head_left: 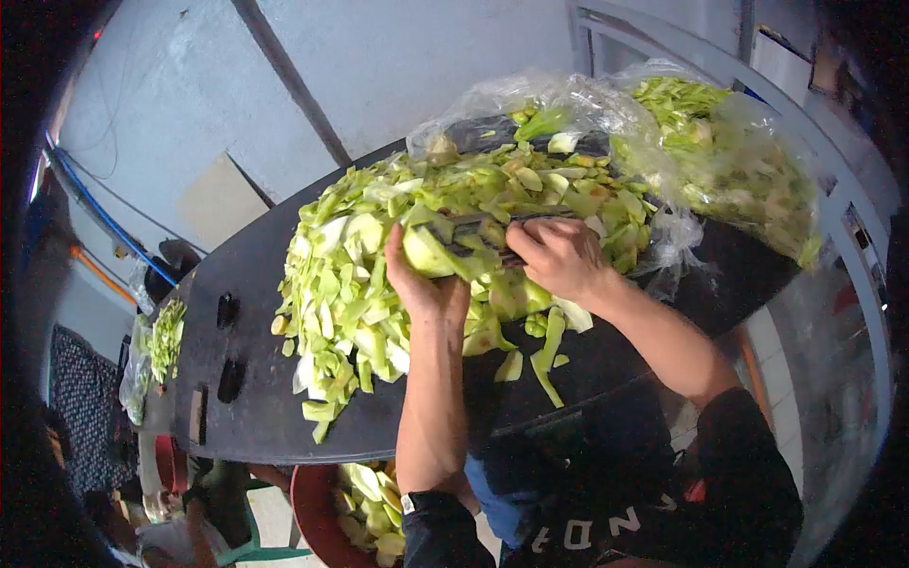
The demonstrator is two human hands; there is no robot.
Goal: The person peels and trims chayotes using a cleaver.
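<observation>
My left hand (428, 289) is closed around a large pale-green fruit or vegetable (423, 252), which looks partly peeled; its exact kind is unclear. In my right hand (563, 257) is a dark, flat cutting tool (466, 230), its working end lying against the green piece. Whether it is a peeler or a knife does not show. Both hands are over a wide heap of green peels and slices (346, 256) on the dark table (284, 417). A long peel strip (546, 364) lies below my right hand.
A clear plastic bag (748, 180) full of green strips rests at the table's right back. Below the front edge stands a red tub (317, 506) of pale pieces. Small dark objects (230, 379) lie at left. Another person's arm (199, 530) shows at lower left.
</observation>
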